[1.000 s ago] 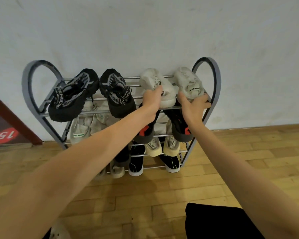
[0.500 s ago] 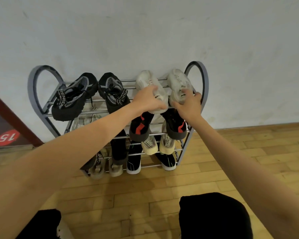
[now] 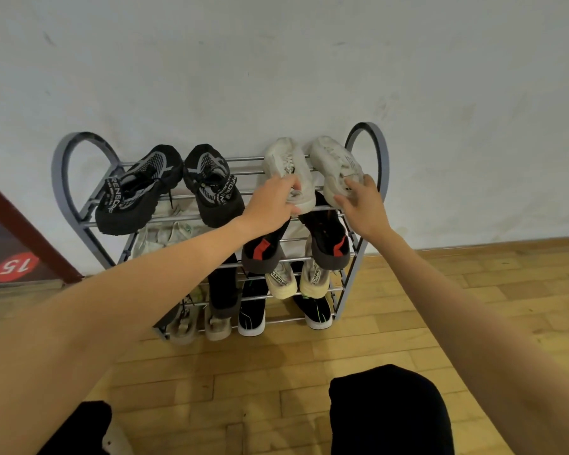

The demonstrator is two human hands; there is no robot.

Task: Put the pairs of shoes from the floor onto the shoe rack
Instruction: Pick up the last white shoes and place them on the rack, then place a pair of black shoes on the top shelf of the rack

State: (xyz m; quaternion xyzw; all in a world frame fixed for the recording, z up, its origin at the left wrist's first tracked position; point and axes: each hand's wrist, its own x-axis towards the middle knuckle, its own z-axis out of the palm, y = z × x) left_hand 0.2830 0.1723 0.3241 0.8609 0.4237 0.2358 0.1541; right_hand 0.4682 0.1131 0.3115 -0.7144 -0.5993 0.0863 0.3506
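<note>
Leaning against a grey-white wall, standing on wood plank floor: grey metal shoe rack with heart-curved end frames and chrome bar shelves.

Filling most tiers already, no shoes showing on the floor. Sitting on top tier, left half: black mesh pair, toes toward the wall, left one angled outward. Sitting on top tier, right half: white sneaker pair, left white sneaker and right white sneaker just beside each other, heels hanging over the front bar.

Resting on the tier below: black-and-red pair at right, pale cream pair at left, partly hidden behind forearm. Crowding the lower tiers: cream slip-ons, black shoes with white soles, beige pair at bottom left.

Reaching in from lower left: left hand, fingers curling round the heel of the left white sneaker, gripping it. Reaching in from lower right: right hand, fingers spreading fairly straight, touching the heel side of the right white sneaker, not wrapping it.

Showing at bottom edge: black-clad knees. Sitting at far left: red disc marked 15 beside a dark red slanted beam.
</note>
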